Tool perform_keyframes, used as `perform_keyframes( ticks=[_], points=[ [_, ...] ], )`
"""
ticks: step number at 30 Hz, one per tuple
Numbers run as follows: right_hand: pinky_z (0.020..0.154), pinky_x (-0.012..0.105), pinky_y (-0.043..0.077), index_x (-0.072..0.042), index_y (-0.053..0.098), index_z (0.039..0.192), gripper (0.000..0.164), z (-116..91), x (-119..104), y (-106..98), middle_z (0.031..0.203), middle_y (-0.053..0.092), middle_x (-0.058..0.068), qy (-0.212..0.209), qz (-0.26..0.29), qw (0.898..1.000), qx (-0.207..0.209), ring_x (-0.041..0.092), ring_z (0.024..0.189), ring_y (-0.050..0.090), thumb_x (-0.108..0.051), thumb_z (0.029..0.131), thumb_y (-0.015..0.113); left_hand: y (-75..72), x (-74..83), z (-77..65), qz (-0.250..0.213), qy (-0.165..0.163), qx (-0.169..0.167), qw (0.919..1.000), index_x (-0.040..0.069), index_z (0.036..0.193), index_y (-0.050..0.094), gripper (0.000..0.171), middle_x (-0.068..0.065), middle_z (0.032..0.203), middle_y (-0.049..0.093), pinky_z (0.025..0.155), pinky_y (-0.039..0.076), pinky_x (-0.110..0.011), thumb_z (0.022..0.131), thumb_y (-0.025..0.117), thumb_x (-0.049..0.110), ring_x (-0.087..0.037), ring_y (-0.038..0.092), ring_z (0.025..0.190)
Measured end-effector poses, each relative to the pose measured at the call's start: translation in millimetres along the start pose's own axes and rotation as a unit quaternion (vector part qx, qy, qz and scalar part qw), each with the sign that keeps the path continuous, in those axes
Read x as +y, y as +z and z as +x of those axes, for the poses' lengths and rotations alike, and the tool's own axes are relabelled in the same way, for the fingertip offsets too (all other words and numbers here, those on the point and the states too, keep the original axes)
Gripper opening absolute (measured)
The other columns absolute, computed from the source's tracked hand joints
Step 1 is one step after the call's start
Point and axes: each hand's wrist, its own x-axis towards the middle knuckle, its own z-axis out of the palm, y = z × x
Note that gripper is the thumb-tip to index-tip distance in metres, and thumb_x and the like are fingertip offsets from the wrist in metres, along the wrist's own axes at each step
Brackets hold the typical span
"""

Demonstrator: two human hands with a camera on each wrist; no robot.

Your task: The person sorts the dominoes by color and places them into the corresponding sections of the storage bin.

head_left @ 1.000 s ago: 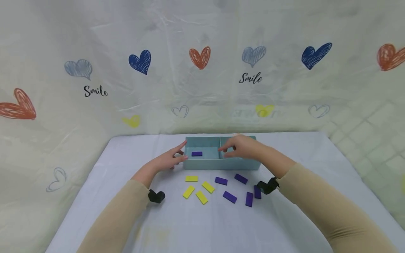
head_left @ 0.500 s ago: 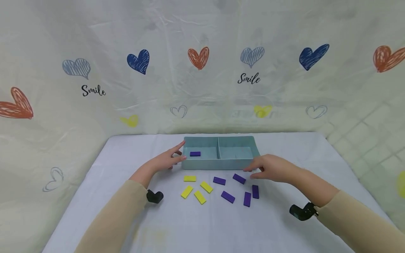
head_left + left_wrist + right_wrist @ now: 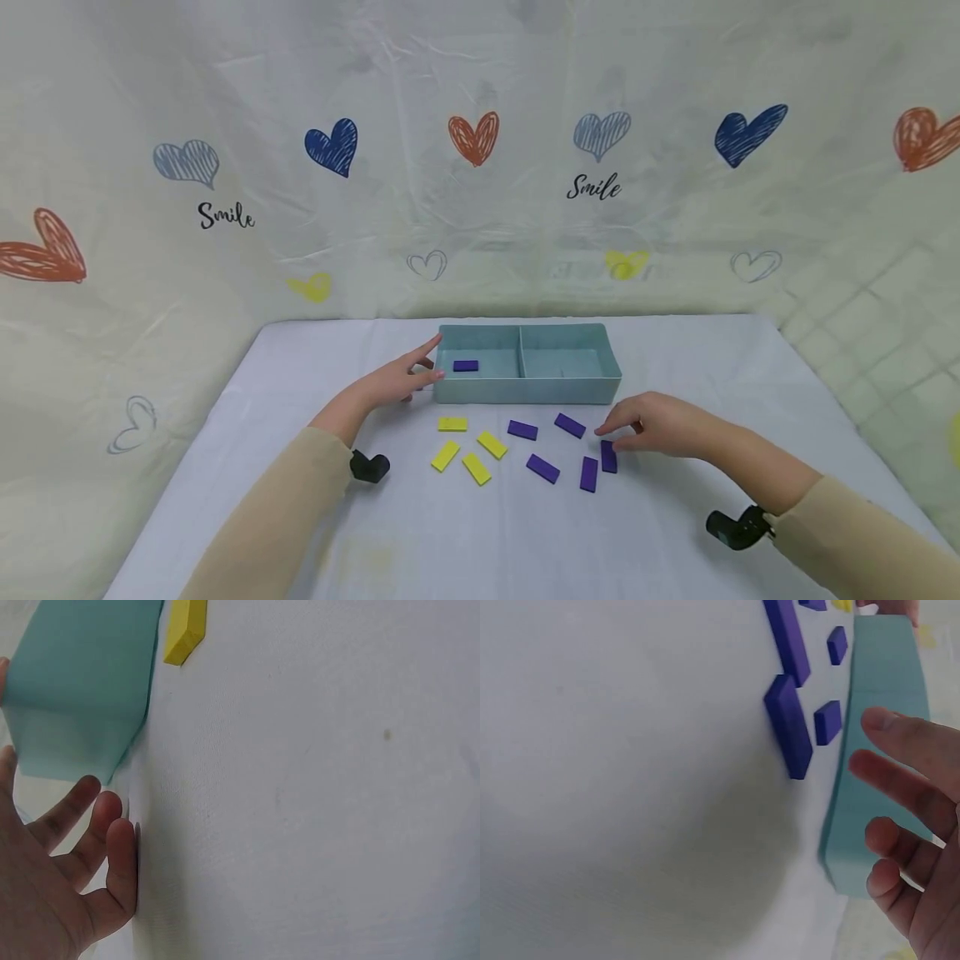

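Observation:
A pale teal box (image 3: 528, 391) with two compartments stands at the back of the table; one purple block (image 3: 466, 366) lies in its left compartment. My left hand (image 3: 393, 380) rests at the box's left end, thumb and forefinger spread along it, and in the left wrist view its fingers (image 3: 120, 855) are loosely bent. My right hand (image 3: 660, 425) hovers at the box's front right, thumb and fingers apart and holding nothing, with a purple block (image 3: 609, 457) just under its fingertips. Seen from the right wrist, that block (image 3: 789, 727) lies left of the spread fingers.
Several more purple blocks (image 3: 543, 468) lie scattered before the box. To their left lie several yellow blocks (image 3: 477, 468). A white cloth covers the table (image 3: 465, 542), and a sheet printed with hearts (image 3: 474, 137) hangs behind it.
My right hand has left the box's right compartment, moving right and toward me, down to the rightmost purple block. My left hand stays at the box's left end.

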Motion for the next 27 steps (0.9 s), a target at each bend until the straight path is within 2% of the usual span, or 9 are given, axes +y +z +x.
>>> perform_keyframes(
  ticks=[8,15,27],
  points=[
    [0.076,0.028,0.051,-0.027,0.078,0.108,0.025,7,8,14,0.107,0.071,-0.014,0.004,-0.004,1.000,-0.029,0.008,0.095,0.062,-0.014,0.086,0.076,0.6,-1.9,-1.8,-0.008,-0.006,0.003,0.9999,0.054,0.154,0.010,0.075,-0.006,0.147,0.043,0.092,0.051,-0.042,0.096,0.058,0.054,-0.025,0.056,0.115],
    [0.091,0.043,0.051,-0.030,0.079,0.104,0.027,6,9,16,0.109,0.068,-0.015,0.020,-0.020,0.999,-0.040,0.020,0.110,0.061,-0.011,0.086,0.076,1.5,2.2,-1.7,-0.002,-0.001,0.005,1.0000,0.054,0.154,0.010,0.074,-0.005,0.146,0.044,0.092,0.050,-0.042,0.097,0.057,0.052,-0.025,0.057,0.113],
    [0.089,0.040,0.050,-0.032,0.078,0.105,0.028,1,14,21,0.102,0.062,-0.017,0.024,-0.045,0.998,-0.041,0.011,0.100,0.058,-0.015,0.084,0.078,1.1,-0.3,-1.2,-0.002,-0.003,-0.001,1.0000,0.055,0.153,0.009,0.076,-0.005,0.147,0.043,0.092,0.050,-0.042,0.095,0.058,0.056,-0.024,0.058,0.111]
  ],
)
